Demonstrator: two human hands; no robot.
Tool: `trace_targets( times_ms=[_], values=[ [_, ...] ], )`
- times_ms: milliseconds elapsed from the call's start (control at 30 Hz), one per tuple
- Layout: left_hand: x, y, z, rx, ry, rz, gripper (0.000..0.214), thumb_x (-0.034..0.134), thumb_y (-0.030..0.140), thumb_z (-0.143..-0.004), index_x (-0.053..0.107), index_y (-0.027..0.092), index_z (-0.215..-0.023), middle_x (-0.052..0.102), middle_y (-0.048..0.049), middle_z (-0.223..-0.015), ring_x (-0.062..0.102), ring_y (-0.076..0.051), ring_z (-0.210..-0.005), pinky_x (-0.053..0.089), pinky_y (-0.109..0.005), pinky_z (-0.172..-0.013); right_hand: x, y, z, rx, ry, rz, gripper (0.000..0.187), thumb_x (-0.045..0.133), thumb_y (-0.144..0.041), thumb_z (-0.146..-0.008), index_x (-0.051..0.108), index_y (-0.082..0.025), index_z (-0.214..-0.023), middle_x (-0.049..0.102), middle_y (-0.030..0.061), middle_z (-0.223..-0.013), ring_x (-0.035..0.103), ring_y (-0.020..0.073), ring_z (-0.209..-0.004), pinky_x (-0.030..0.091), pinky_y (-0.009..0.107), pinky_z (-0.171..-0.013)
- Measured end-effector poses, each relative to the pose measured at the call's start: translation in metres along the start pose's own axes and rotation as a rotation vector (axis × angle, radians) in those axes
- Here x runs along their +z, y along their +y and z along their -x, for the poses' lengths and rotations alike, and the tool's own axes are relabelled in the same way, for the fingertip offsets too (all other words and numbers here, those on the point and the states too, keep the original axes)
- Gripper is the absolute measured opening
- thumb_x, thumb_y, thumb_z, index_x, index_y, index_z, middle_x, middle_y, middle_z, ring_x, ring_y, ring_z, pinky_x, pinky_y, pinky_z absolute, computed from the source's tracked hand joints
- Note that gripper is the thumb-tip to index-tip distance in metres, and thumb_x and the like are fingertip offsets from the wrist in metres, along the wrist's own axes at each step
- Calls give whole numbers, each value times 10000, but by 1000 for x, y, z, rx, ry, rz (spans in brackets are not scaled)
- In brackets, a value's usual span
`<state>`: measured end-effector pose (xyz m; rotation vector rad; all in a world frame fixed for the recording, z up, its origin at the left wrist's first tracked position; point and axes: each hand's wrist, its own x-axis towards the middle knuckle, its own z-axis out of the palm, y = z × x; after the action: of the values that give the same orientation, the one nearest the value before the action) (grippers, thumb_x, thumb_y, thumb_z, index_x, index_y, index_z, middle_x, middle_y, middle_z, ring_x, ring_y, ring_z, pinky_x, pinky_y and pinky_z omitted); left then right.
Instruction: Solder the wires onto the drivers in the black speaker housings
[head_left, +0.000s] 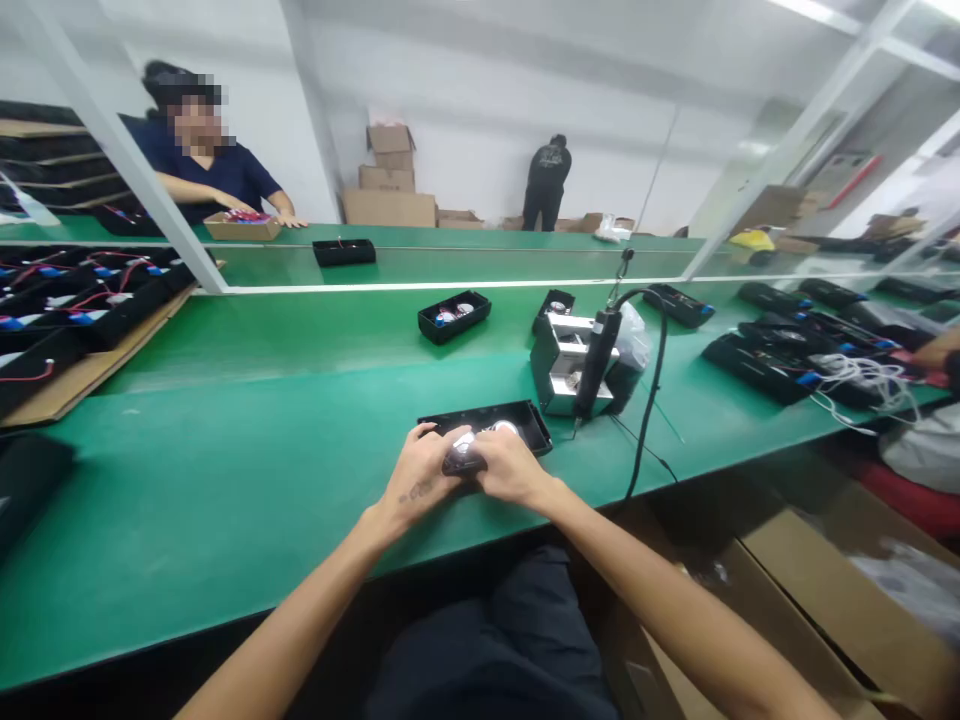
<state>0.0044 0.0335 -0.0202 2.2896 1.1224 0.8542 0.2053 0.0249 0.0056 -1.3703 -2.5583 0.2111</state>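
Observation:
A black plastic housing [529,418] lies open side up on the green bench, with a round whitish part visible inside. At its near edge, my left hand [420,468] and my right hand [514,468] come together on a small glossy dark piece [459,458], rounded and shiny. The fingers of both hands are closed around that piece, and its exact kind does not show. Whether it touches the housing is hidden by my fingers. An electric screwdriver [598,362] hangs to the right of my right hand, its tip near the bench.
A metal parts holder [559,370] stands behind the screwdriver. Another open housing [454,316] lies beyond, and wired housings [97,290] fill a cardboard sheet at left. Several black units and white cables [862,378] lie right. A co-worker [206,170] sits across the bench; cardboard boxes [847,590] stand below right.

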Motion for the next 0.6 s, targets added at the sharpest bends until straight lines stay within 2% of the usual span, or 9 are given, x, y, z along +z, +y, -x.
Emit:
trace_targets(
  times_ms=[133, 267, 333, 433, 533, 600],
  values=[
    [-2, 9, -6, -46, -12, -13, 637, 722, 222, -781, 579, 274, -1400, 790, 32, -898, 710, -194, -824, 329, -473, -1124, 7, 5, -3, -9, 33, -15, 236, 607, -97, -697, 693, -180, -901, 742, 83, -905, 630, 225, -830, 311, 350, -747],
    [-3, 22, -10, -120, -16, -24, 374, 680, 155, -754, 705, 293, -1101, 772, 61, -784, 653, -158, -681, 366, -433, -992, 15, 2, -3, 16, 41, -28, 251, 599, -93, -642, 678, -173, -867, 724, 89, -863, 595, 221, -778, 311, 346, -733],
    [-2, 26, -8, -131, -10, -9, 261, 657, 143, -756, 710, 282, -971, 770, 60, -775, 640, -152, -668, 367, -426, -963, 18, 0, -1, 27, 41, -22, 240, 590, -96, -635, 676, -165, -848, 713, 97, -840, 584, 226, -768, 320, 354, -741],
    [-3, 26, -6, -128, -35, 18, 200, 629, 141, -771, 694, 275, -906, 772, 52, -804, 642, -159, -697, 370, -430, -963, 16, 0, 3, 14, 30, -7, 234, 579, -105, -637, 679, -164, -841, 706, 101, -831, 589, 235, -772, 338, 364, -736],
    [-7, 21, -9, -125, -118, 40, 194, 634, 167, -777, 706, 288, -911, 780, 40, -839, 655, -180, -747, 383, -445, -986, 6, 1, 1, -3, -14, -15, 274, 592, -127, -632, 695, -180, -881, 717, 87, -854, 617, 245, -799, 366, 365, -727],
    [-12, 14, -19, -170, -198, 32, 200, 704, 233, -736, 738, 307, -919, 783, 26, -830, 655, -213, -770, 419, -447, -952, -5, 3, -9, 29, -74, -49, 243, 628, -150, -614, 701, -196, -841, 715, 55, -830, 619, 230, -761, 369, 351, -691]
  ],
)
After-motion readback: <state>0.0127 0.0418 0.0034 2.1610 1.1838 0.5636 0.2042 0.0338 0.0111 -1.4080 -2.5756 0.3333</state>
